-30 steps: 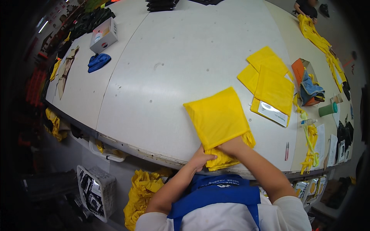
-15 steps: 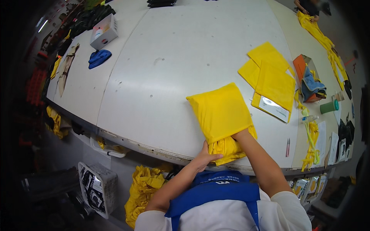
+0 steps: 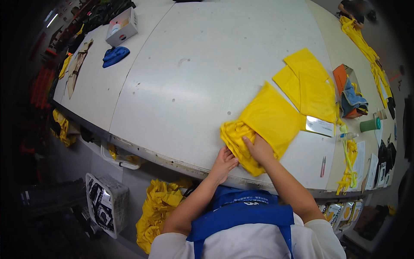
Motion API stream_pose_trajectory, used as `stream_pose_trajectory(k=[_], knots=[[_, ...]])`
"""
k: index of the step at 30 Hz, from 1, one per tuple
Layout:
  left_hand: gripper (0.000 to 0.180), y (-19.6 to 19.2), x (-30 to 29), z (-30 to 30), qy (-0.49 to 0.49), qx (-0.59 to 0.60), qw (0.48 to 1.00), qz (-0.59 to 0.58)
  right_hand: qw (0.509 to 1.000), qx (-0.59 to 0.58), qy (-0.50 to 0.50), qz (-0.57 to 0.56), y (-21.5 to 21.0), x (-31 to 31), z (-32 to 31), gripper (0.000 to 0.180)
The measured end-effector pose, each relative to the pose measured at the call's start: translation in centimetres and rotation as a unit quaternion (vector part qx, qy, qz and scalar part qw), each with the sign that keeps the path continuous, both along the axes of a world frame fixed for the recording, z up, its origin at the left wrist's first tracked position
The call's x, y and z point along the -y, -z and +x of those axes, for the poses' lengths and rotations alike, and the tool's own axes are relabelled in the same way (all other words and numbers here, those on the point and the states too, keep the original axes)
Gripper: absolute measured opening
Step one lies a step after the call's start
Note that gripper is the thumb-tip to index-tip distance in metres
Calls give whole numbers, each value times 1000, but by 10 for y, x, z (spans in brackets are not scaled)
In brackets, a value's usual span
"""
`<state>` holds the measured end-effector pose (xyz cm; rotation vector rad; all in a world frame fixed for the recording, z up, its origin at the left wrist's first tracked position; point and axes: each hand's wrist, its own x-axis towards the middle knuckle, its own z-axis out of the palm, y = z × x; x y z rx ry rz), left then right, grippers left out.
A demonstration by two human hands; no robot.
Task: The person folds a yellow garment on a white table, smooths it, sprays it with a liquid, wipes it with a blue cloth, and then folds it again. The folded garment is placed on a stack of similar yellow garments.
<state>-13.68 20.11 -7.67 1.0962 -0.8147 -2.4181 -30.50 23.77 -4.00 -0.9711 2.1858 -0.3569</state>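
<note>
Right hand (image 3: 260, 149) presses flat on the yellow cloth (image 3: 263, 123), pinning it to the bench (image 3: 207, 77); left hand (image 3: 224, 162), fingers loose, steadies its bunched edge.

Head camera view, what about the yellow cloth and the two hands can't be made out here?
- Yellow cloth, head view: its bunched near end lies partly under the right hand, so the folds there are hidden.
- Left hand: its fingers meet the cloth's edge; whether they pinch it is too small to tell.
- Right hand: palm down, so any grip underneath is hidden.
- Orange box: blue fabric covers its contents.
</note>
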Motion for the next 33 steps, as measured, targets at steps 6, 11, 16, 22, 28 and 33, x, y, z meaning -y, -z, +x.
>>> stream_pose_trajectory(k=[6, 11, 16, 22, 28, 33], knots=[[45, 6, 73, 4, 47, 40, 997, -51, 958, -62, -258, -111, -23, -38, 53, 72], [38, 19, 65, -5, 176, 248, 886, -350, 944, -162, -98, -271, -28, 6, -29, 60], [21, -6, 31, -7, 99, 231, 899, -359, 976, 95, -104, -166, -11, 7, -55, 61], [25, -23, -10, -14, 70, 188, 935, -292, 923, 340, -21, -176, -35, -32, -70, 50], [30, -4, 7, -20, 59, 246, 867, -428, 933, 335, -17, -131, -36, -38, -83, 49], [14, 6, 23, -20, 69, 209, 861, -458, 936, 316, -63, -141, -54, -22, -73, 46]])
